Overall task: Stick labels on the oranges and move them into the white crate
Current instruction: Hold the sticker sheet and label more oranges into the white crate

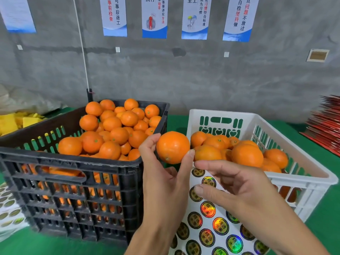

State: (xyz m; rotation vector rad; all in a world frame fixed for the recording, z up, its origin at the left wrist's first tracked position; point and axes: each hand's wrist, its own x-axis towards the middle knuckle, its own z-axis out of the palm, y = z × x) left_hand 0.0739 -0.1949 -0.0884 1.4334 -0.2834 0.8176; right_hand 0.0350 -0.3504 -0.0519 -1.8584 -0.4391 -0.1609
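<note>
Holding 1 orange (172, 147), left hand (163, 178) (2 crates beside).

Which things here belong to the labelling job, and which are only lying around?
Belong to the job:
- orange held in the left hand
- right hand over the sticker sheet
- black crate of oranges
- white crate

Lying about:
- yellow pieces
- red stack
- wall posters
- second sticker sheet at the left edge
</note>
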